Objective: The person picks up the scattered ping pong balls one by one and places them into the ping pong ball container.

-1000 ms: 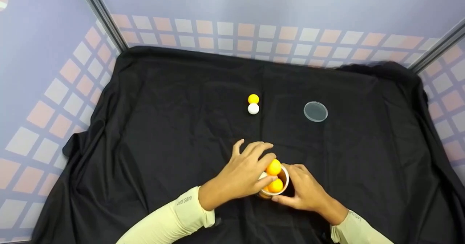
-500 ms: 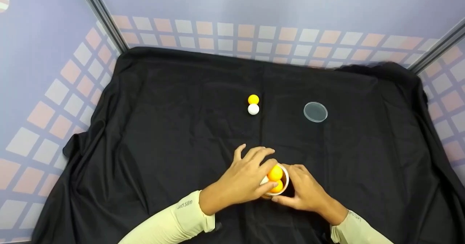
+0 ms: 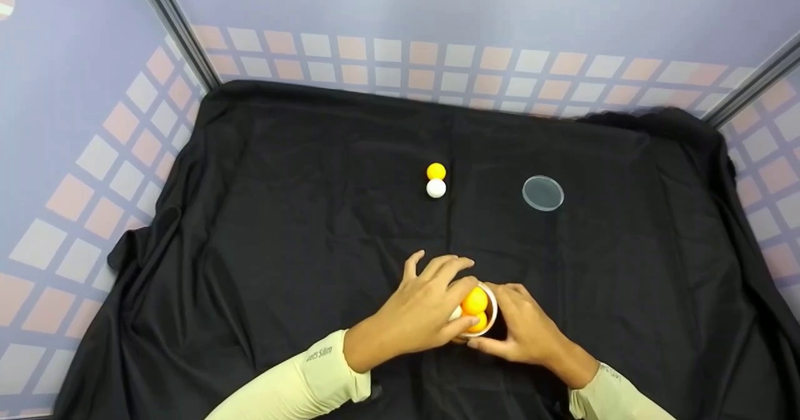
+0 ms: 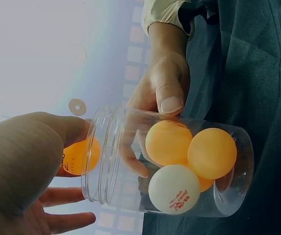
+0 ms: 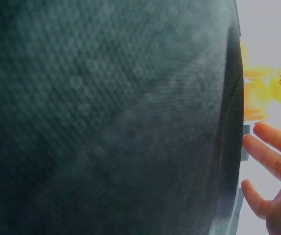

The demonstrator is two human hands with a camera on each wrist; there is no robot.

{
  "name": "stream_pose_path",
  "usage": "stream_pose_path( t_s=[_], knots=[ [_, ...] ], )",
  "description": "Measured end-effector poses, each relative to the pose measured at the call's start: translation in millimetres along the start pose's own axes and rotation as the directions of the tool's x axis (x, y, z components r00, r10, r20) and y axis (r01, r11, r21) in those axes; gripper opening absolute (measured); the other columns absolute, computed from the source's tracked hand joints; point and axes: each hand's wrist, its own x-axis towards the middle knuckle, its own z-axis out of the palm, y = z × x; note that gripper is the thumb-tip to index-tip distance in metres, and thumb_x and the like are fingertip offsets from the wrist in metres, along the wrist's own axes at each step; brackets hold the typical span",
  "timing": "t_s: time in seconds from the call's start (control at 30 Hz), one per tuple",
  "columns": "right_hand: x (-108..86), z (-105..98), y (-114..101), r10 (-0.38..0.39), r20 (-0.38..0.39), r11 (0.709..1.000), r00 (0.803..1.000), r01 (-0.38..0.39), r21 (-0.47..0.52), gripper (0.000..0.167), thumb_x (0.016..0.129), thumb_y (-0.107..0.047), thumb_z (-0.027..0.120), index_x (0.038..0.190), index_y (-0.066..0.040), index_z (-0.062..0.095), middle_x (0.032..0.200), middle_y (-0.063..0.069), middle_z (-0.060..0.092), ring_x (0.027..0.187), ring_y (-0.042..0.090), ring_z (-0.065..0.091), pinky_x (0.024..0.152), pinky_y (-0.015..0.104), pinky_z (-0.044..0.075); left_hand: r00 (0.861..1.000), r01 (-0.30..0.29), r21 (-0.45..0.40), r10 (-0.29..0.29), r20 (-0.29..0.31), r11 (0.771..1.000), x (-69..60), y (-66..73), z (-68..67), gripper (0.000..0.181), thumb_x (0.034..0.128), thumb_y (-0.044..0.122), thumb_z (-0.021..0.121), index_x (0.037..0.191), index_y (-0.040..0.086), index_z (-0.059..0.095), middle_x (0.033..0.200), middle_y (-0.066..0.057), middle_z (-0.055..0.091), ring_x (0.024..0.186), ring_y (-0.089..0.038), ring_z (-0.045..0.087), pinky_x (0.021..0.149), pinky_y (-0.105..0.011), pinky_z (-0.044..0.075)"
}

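A clear plastic jar (image 4: 113, 191) stands at the front of the black cloth, its mouth upward in the head view. My right hand (image 3: 526, 327) holds it from the right, thumb and fingers around the wall. At the mouth, my left hand (image 3: 420, 312) pinches an orange ping-pong ball (image 3: 475, 299) between thumb and index finger, its other fingers spread. Inside the jar lie a white ping-pong ball (image 4: 174, 189) and several orange balls (image 4: 212, 153), one mostly hidden. Dark, blurred cloth fills most of the right wrist view.
Farther back, a yellow-orange ball (image 3: 436, 171) and a white ball (image 3: 436, 188) sit together on the black cloth (image 3: 312, 189). A clear round lid (image 3: 543, 193) lies to their right. Patterned panels (image 3: 400, 57) border the table.
My left hand has moved slightly down and toward the right, lowering the pinched orange ping-pong ball at the jar's mouth. My right hand and the jar stay in place.
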Motion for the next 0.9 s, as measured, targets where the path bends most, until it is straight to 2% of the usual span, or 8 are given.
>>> stream_pose_path(
  t_s=[0.3, 0.73, 0.9],
  knots=[
    [-0.7, -0.7, -0.2, 0.008, 0.004, 1.0, 1.0, -0.008, -0.001, 0.085, 0.074, -0.058, 0.083, 0.14, -0.01, 0.056, 0.129, -0.003, 0.066, 0.107, 0.014, 0.067, 0.093, 0.045, 0.05, 1.0, 0.003, 0.003, -0.003, -0.004, 1.0, -0.8, -0.1, 0.5, 0.045, 0.09, 0.05, 0.071, 0.123, 0.021, 0.063, 0.142, -0.003, 0.056, 0.133, -0.025, 0.052, 0.102, -0.065, 0.04],
    [-0.4, -0.5, 0.0, 0.01, 0.007, 1.0, 1.0, -0.01, -0.01, 0.085, 0.074, -0.058, 0.083, 0.139, -0.009, 0.056, 0.127, -0.002, 0.067, 0.103, 0.014, 0.067, 0.091, 0.046, 0.05, 1.0, 0.002, -0.001, -0.002, 0.0, 1.0, -0.7, -0.8, 0.1, 0.044, 0.0914, 0.05, 0.069, 0.124, 0.021, 0.062, 0.143, -0.004, 0.056, 0.133, -0.025, 0.052, 0.102, -0.065, 0.04],
    [-0.5, -0.6, 0.2, 0.002, 0.004, 1.0, 1.0, -0.001, -0.006, 0.086, 0.074, -0.058, 0.083, 0.139, -0.008, 0.056, 0.126, 0.001, 0.068, 0.103, 0.017, 0.068, 0.091, 0.047, 0.05, 1.0, 0.006, 0.009, -0.006, 0.001, 1.0, -0.6, -0.7, 0.2, 0.045, 0.0922, 0.05, 0.068, 0.125, 0.02, 0.062, 0.143, -0.003, 0.056, 0.133, -0.025, 0.052, 0.102, -0.065, 0.04]
  ],
)
